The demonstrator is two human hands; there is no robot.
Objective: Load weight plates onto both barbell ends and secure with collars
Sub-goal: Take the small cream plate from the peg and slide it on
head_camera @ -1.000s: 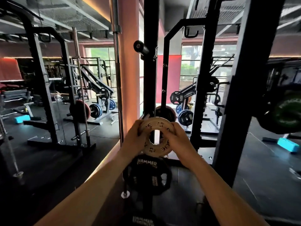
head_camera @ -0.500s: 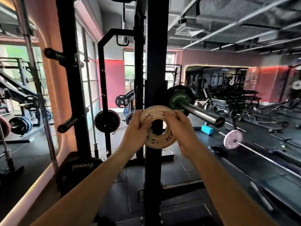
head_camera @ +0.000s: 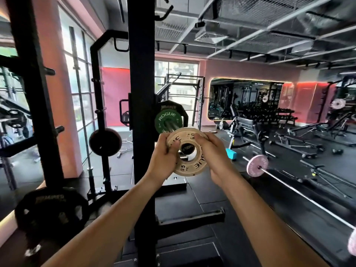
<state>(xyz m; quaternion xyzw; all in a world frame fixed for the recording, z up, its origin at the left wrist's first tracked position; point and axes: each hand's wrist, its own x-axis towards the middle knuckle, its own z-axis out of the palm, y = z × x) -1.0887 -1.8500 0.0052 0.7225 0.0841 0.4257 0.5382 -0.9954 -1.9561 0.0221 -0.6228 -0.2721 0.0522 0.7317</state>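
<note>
Both hands hold a small tan Rogue 0.5 kg plate [head_camera: 189, 161] upright at chest height. My left hand [head_camera: 163, 158] grips its left edge with the thumb at the centre hole; my right hand [head_camera: 211, 157] grips the right edge. The plate's hole lines up with the steel barbell sleeve [head_camera: 172, 126], whose end shows through the hole. Farther up the sleeve sit a green Rogue plate [head_camera: 163, 120] and a black Hammer plate [head_camera: 173, 109] behind it. I see no collar.
A black rack upright [head_camera: 141, 132] stands just left of my hands. A black Hammer plate [head_camera: 50, 209] hangs low at the left and a dark plate [head_camera: 105, 142] sits on a storage peg. A barbell with a pink plate [head_camera: 257, 167] lies on the floor to the right, beside benches [head_camera: 248, 124].
My view has swung right, toward the racked barbell. The tan plate has moved from in front of the upright to the sleeve's end, with the sleeve tip now visible in its hole.
</note>
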